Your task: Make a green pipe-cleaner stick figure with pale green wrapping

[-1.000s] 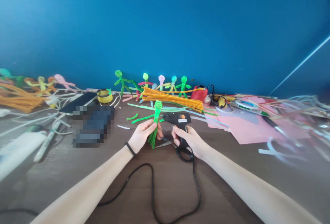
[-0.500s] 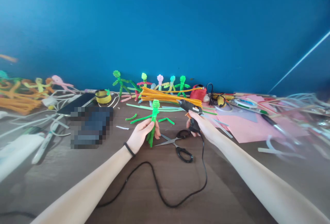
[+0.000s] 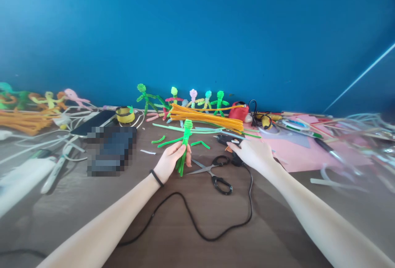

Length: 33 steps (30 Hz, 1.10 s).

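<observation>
My left hand (image 3: 170, 157) pinches a green pipe-cleaner figure (image 3: 187, 130) upright, its strands hanging below the fingers. At the right, my right hand (image 3: 253, 152) is on the black glue gun (image 3: 228, 139), which lies low at the tabletop with its nozzle to the left; the fingers are partly hidden. Between the hands lie opened scissors (image 3: 212, 170) with black handles. Short green pieces (image 3: 200, 144) lie on either side of the figure. Behind it rests a bundle of orange pipe cleaners (image 3: 206, 119).
Several finished figures (image 3: 220, 100) lean along the blue wall. Phones (image 3: 115, 148), white cables and a yellow tape roll (image 3: 125, 115) are at the left. Pink paper (image 3: 293, 152) and craft supplies cover the right. A black cord (image 3: 191, 218) curves across the front.
My right hand has lowered the glue gun and moved right, its back now turned upward. The left hand still holds the green figure in nearly the same place.
</observation>
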Each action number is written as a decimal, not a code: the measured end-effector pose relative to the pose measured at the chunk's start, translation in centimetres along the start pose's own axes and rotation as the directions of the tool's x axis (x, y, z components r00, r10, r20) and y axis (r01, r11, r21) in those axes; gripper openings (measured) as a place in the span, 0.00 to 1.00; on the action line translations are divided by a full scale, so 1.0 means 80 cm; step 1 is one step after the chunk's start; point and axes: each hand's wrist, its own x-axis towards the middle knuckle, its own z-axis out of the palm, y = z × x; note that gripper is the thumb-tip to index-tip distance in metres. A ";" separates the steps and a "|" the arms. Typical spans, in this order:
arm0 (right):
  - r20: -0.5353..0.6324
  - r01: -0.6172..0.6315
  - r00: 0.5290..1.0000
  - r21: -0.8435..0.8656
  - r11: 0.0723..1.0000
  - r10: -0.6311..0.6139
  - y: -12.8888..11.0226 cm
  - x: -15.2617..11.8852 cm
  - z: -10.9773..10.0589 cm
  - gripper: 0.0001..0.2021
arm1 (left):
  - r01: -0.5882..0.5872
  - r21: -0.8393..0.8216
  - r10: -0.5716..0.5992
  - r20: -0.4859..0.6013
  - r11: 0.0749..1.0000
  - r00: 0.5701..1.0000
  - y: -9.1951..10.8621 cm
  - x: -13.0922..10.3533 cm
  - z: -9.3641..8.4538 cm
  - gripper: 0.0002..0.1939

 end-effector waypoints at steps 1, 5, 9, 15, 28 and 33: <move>-0.058 0.000 0.998 0.003 1.000 0.001 -0.002 -0.001 -0.001 0.25 | 0.000 0.002 0.000 0.004 1.000 1.000 0.000 0.000 0.000 0.09; -0.191 0.217 0.965 0.198 0.956 -0.179 -0.021 -0.003 0.002 0.15 | 0.023 -0.019 -0.023 0.005 1.000 1.000 0.002 -0.001 0.000 0.09; -0.191 0.344 0.936 0.316 0.884 -0.296 -0.053 -0.001 0.014 0.08 | 0.034 -0.022 -0.034 0.001 0.999 0.999 0.004 -0.001 0.001 0.09; -0.162 0.330 0.940 0.216 0.919 -0.299 -0.085 0.006 0.028 0.04 | 0.052 -0.091 -0.055 -0.028 0.995 0.998 0.003 -0.001 0.000 0.10; -0.531 0.553 0.833 0.786 0.276 -0.157 -0.093 -0.019 0.040 0.05 | 0.053 -0.084 -0.056 -0.033 0.995 0.998 -0.003 0.001 0.001 0.12; -0.613 0.664 0.748 0.686 0.299 -0.255 -0.104 -0.028 0.045 0.08 | 0.033 -0.076 -0.035 -0.029 0.997 0.999 -0.001 0.000 0.003 0.10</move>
